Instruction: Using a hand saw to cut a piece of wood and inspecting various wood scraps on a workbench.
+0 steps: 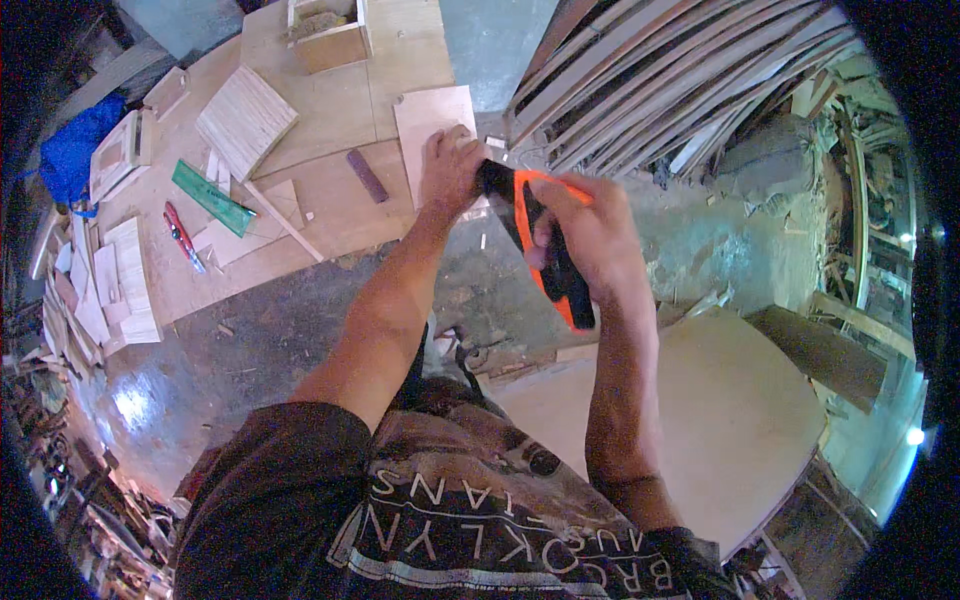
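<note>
The saw (578, 298), with its orange and black handle, is in the right hand (605, 238), slanting just beyond the near right edge of the desk (415, 62). The right hand is curled around the handle, its fingers wrapped through the grip; the blade is hard to make out. The upper end of the handle is right beside the left hand (452, 165). That hand lies on a pale board (448, 106) at the desk's right edge, fingers bent and pressed down on it; whether they also grip its edge, I cannot tell.

To the left of the board lies a narrow brown block (367, 177). Further left are a green tool (212, 198), a thin wooden stick (285, 222) running toward the near edge, and a red knife (180, 236). A square wooden panel (247, 120) sits behind the green tool, and an open wooden box (338, 50) stands at the far side. A blue bag (85, 150) is at the far left.

Long wooden strips (670, 85) are piled beyond the saw, at upper right. A large pale sheet (725, 410) with a curved outline lies lower right, near the right forearm.
</note>
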Motion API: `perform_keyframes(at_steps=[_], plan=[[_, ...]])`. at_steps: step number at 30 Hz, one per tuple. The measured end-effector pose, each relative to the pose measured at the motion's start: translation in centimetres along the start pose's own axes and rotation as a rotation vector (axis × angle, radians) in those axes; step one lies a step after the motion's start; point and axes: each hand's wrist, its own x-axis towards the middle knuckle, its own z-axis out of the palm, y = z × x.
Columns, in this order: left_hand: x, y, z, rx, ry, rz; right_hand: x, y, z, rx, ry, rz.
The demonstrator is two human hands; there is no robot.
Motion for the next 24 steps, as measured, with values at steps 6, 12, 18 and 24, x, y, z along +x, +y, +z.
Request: perform_keyframes(at_steps=[6, 12, 18, 24], plan=[[1.0, 0.4, -1.1, -0.031, -0.067, -0.061, 1.0, -0.6, 0.0, -0.088, -0.02, -0.032], [0.6, 1.4, -0.1, -0.097, -0.138, -0.045, 4.6, 6.1, 1.6, -0.186, 0.044, -0.159], [0.9, 0.0, 0.0, -0.018, -0.046, 0.013, 3.0, 5.3, 2.9, -0.094, 0.039, -0.082], [0.2, -0.4, -0.7, 0.015, -0.081, -0.017, -0.7, 2.4, 0.9, -0.144, 0.068, -0.095]])
